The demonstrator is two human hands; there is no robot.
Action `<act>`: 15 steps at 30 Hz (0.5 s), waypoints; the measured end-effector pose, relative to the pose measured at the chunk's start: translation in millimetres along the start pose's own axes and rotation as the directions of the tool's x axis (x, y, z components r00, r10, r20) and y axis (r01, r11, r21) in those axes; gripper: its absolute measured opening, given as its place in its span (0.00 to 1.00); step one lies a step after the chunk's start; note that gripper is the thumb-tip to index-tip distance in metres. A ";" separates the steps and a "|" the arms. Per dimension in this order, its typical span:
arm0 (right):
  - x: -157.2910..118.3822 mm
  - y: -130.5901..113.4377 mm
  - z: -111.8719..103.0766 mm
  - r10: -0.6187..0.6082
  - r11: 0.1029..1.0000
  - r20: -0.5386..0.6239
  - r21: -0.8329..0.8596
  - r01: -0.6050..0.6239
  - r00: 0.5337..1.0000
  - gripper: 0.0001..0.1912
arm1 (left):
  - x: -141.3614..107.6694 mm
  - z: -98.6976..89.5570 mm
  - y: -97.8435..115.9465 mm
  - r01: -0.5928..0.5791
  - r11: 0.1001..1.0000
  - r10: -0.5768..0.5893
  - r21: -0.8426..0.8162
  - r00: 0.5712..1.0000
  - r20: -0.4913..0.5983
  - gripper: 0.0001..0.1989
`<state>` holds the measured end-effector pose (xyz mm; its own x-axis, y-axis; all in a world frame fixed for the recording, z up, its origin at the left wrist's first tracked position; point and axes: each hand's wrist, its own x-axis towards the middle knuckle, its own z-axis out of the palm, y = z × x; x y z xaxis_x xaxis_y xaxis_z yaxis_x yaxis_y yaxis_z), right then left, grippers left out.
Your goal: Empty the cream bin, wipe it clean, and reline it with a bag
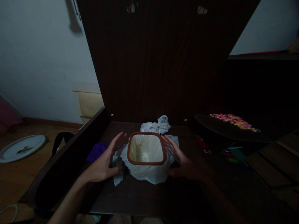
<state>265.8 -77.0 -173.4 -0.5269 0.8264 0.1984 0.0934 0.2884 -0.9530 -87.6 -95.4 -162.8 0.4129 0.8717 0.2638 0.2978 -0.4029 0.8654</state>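
A small bin with a reddish-brown rim (147, 163) stands on a dark wooden surface (137, 202). A thin white plastic bag (149, 174) lines it and hangs over its outside. To its left is my left hand (107, 161), fingers curved and apart, close to the loose plastic. On the other side, my right hand (179, 158) has its fingers spread at the bag; whether it touches cannot be made out. Neither hand grips anything visible. Behind the bin lies a crumpled, knotted white bag (156, 125).
A tall dark panel (149, 62) rises behind, with a low side board (70, 158) on the left. A purple cloth (97, 151) lies beside that board. Pink and yellow pieces (233, 120) rest on a dark shelf at right. A white oval lid-like object (23, 148) is on the floor.
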 end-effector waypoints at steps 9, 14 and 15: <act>33.6 -16.3 34.2 -0.023 0.990 -0.096 0.133 0.036 0.995 0.63 | 30.9 36.1 25.1 0.025 0.992 -0.037 -0.126 0.995 -0.094 0.51; 34.1 -11.3 43.1 -0.056 0.984 -0.150 0.159 0.080 0.987 0.64 | 32.9 38.1 22.7 0.033 0.999 -0.036 -0.029 0.993 -0.110 0.51; 34.0 -11.4 43.2 -0.056 0.986 -0.150 0.150 0.078 0.987 0.64 | 32.9 36.9 22.4 0.023 1.000 -0.024 -0.014 0.994 -0.104 0.50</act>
<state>210.3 -73.1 -165.7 -0.3990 0.8722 0.2831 -0.0758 0.2763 -0.9581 -35.6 -86.0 -150.5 0.3142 0.9054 0.2855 0.2947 -0.3789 0.8773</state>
